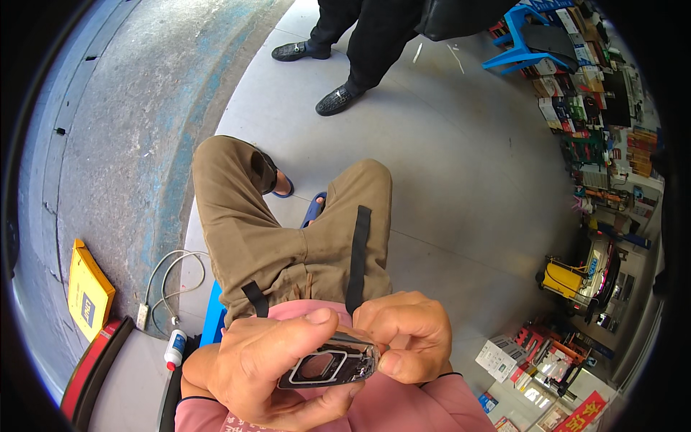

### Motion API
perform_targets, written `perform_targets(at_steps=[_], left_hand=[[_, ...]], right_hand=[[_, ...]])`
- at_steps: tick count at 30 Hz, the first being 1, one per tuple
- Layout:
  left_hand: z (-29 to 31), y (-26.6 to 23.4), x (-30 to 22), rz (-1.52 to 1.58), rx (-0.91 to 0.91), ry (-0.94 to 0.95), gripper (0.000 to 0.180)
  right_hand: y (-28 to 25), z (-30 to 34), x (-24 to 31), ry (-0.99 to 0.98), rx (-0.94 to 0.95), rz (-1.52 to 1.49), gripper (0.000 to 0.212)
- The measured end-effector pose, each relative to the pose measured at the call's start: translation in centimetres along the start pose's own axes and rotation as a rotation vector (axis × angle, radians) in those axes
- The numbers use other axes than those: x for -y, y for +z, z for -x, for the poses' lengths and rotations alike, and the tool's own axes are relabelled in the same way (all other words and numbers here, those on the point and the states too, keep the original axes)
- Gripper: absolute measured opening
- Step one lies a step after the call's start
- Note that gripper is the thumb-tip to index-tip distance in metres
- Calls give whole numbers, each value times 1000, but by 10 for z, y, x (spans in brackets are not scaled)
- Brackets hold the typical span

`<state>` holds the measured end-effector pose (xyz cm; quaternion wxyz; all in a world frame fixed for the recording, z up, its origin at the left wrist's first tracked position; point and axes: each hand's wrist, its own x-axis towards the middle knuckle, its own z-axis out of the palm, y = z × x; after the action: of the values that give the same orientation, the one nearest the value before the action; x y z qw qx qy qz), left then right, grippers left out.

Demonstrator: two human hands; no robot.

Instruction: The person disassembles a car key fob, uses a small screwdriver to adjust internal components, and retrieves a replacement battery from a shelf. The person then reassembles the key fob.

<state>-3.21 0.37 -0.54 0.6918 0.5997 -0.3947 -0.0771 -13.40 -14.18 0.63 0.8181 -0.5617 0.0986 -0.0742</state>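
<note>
Close in front of my lap is a small flat black object [332,366], with a silver-outlined window on its face and a glossy, clear-looking end. Its exact kind I cannot make out. My left hand [270,363] grips it along the edges, thumb above and fingers below. At the object's right end, my right hand [409,335] is closed in a pinch, fingertips against the clear-looking part. Whether a small piece sits between those fingertips is hidden.
Left of me are a white bottle [175,349] with a red cap, a power strip [142,317] with a grey cable and a yellow box [90,291]. Ahead stands a person in black shoes [337,101]. Rightward are a blue stool [529,43], crowded shelves and a yellow machine [561,279].
</note>
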Motion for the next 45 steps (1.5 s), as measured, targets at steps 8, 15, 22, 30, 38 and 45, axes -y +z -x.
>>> perform_targets(at_steps=[8,15,22,30,38,45], left_hand=[[2,-7,2,48,24,-52,81],[1,-10,2,113,80,-35,82],[-14,-12,12,355,286,72,76],[-14,-13,10,302,287,78,75],[-15,-12,7,230,282,77,76],[-13,-14,12,331,310,34,78]], right_hand=[[-3,5,1,91,-14,-28,21],[-3,6,8,157,-20,-72,21],[-13,4,2,37,105,-24,15],[-15,2,-1,-41,149,-29,11],[-17,0,-3,-50,139,-32,10],[-13,-4,-3,-100,96,53,15]])
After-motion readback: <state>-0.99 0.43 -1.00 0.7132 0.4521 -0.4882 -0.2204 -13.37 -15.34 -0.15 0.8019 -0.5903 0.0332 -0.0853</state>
